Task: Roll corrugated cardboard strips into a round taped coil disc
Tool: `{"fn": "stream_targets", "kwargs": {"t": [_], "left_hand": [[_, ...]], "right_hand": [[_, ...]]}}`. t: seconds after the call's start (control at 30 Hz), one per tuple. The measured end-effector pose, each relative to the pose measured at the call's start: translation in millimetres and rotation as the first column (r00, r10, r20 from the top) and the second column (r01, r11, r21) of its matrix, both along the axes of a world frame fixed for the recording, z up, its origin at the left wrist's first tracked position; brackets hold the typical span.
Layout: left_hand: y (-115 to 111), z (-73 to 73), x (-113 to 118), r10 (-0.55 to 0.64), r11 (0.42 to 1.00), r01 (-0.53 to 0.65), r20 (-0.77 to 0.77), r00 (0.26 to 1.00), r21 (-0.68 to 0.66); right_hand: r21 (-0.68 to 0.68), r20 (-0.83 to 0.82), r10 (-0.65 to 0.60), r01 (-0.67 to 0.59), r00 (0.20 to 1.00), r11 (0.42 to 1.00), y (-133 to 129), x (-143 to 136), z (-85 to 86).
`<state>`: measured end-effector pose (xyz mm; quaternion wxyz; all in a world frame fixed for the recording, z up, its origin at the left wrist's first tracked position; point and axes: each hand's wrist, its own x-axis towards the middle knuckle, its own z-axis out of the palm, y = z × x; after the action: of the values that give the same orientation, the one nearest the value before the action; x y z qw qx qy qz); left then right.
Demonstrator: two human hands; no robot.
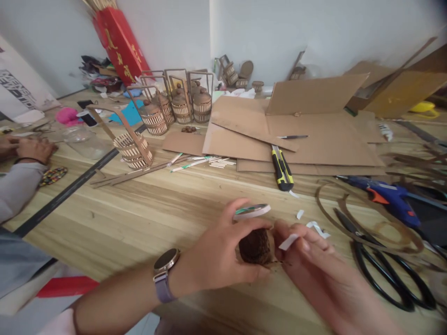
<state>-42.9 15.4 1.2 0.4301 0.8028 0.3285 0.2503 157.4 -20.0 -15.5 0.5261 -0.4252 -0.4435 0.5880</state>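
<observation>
My left hand (223, 242) is wrapped round a small dark brown, fibrous round piece (254, 246), its thumb below and fingers above. A thin roll of white and green tape (252, 211) is held at the fingers of the same hand, over the brown piece. Just to the right, my right hand (314, 260) pinches a short white strip (288, 241) between thumb and finger, close to the brown piece's right side. White scraps (317, 230) lie on the wooden table (167, 204) beyond my right hand.
Black scissors (380, 265), brown strips and a blue glue gun (394, 197) lie right. A yellow-black cutter (282, 170) rests against cardboard (314, 135). Small woven baskets (181, 107) and an open one (132, 149) stand back left. Another person's hands (33, 149) are far left.
</observation>
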Motion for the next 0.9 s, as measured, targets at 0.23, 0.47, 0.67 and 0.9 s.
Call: {"fn": "stream_targets", "kwargs": {"t": [0.23, 0.47, 0.67, 0.9], "left_hand": [[1.3, -2.0, 0.2, 0.005, 1.0, -0.005, 0.036, 0.999, 0.014], [-0.3, -3.7, -0.3, -0.01, 1.0, 0.011, 0.037, 0.999, -0.025], [-0.1, -3.9, 1.8, -0.008, 1.0, 0.007, 0.089, 0.996, 0.01], [-1.2, -4.1, 2.3, -0.012, 1.0, 0.011, 0.095, 0.995, 0.018]], "right_hand": [[-0.144, -0.073, 0.048, -0.058, 0.996, 0.988, -2.3, -6.6, -3.2], [-0.222, -0.185, 0.041, -0.083, 0.982, 0.972, -4.3, -11.2, -4.9], [-0.403, -0.34, -0.053, -0.095, 0.939, 0.91, -3.8, -16.4, 0.9], [-0.442, -0.382, -0.095, -0.091, 0.919, 0.893, -5.7, -18.1, 1.4]]}}
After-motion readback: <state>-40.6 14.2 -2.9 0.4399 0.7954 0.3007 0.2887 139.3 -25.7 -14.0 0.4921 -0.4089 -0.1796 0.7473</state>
